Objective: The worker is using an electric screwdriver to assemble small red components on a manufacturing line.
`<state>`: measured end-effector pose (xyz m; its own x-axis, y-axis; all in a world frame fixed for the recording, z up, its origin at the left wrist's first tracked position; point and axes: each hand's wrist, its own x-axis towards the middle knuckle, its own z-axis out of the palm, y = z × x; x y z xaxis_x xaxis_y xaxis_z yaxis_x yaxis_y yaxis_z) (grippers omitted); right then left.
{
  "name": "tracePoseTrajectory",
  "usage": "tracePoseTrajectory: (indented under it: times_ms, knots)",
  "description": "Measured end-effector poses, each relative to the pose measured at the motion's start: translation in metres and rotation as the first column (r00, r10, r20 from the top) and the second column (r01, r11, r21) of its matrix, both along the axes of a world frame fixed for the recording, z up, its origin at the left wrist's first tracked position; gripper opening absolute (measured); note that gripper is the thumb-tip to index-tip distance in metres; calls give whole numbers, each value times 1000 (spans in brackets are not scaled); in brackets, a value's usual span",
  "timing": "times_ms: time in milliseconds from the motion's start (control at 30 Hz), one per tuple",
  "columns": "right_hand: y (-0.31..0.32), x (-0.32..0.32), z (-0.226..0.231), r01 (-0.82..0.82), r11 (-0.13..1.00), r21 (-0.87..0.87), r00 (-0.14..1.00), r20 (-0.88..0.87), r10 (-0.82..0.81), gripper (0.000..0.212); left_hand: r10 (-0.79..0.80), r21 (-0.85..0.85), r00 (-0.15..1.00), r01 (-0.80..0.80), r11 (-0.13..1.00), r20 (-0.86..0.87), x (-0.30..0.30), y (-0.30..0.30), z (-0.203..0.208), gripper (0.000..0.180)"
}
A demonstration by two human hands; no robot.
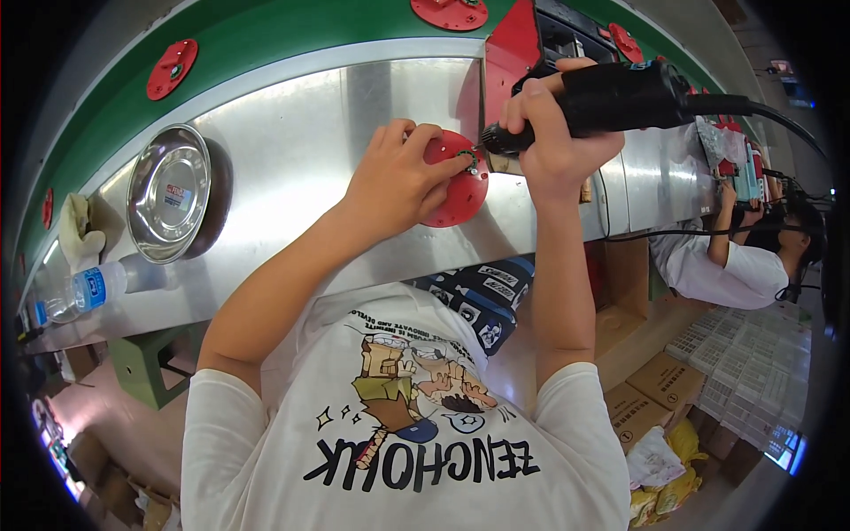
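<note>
A red round plate [459, 205] lies on the metal bench in front of me, with a small green ring-shaped part [473, 157] near its middle. My left hand [394, 181] holds the plate from its left side, one finger stretched to the green part; some of its fingertips are hidden. My right hand [562, 146] is wrapped around a black corded electric screwdriver [624, 96], tilted with its nose down to the left. The nose is just above the plate's right edge, near the green part. Whether its tip touches anything is too small to tell.
A round steel bowl [146, 199] sits at the left, near a plastic bottle [84, 292] and a pale glove [78, 232]. A red bin [512, 66] stands beyond my right hand. Several red plates [173, 69] rest on the green belt [292, 37]. A co-worker [735, 261] works at the right.
</note>
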<state>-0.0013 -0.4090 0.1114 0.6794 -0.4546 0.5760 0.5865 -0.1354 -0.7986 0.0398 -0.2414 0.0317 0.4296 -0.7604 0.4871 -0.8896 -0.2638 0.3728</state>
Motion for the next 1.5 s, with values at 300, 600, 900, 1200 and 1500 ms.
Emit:
tracePoseTrajectory:
  times_ms: [300,600,900,1200,1500]
  knots:
    - [5,9,-15,-38,996,77,999,-26,40,28,5,-9,1000,-5,1000,-13,0,-1,0,35]
    - [1,12,-29,-106,994,-14,988,-114,104,25,0,-2,1000,0,1000,0,1,-2,-1,36]
    - [11,14,-27,-94,994,-53,977,-195,82,23,-34,-6,999,34,999,3,3,1,-1,39]
    - [6,7,-26,-48,989,-143,992,-126,30,29,-61,-4,997,61,998,39,-2,0,3,44]
    - [-14,-150,-7,173,979,110,980,85,-182,41,-225,34,971,229,973,-84,-19,3,16,36]
